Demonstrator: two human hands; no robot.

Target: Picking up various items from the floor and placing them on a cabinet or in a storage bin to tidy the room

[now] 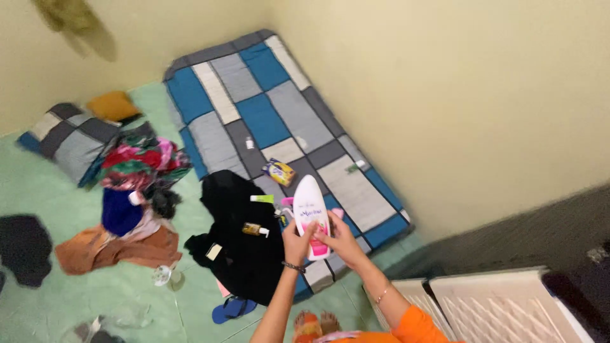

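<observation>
1. Both hands are closing around the bottle [311, 213] at lower centre — left hand [297, 242], right hand [340, 241].
2. Its long axis is standing upright, the hands gripping its base from opposite sides, over the mattress [254, 101].

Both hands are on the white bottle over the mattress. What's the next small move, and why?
Probably turn the cap off: the left hand and right hand both clasp the bottle at its pink lower end, held upright above the mattress, clear of the black garment.

Patchwork mattress [254, 101] far along the wall, black garment [238, 248] draped near, clothes pile [136, 190] heaped left.
</observation>
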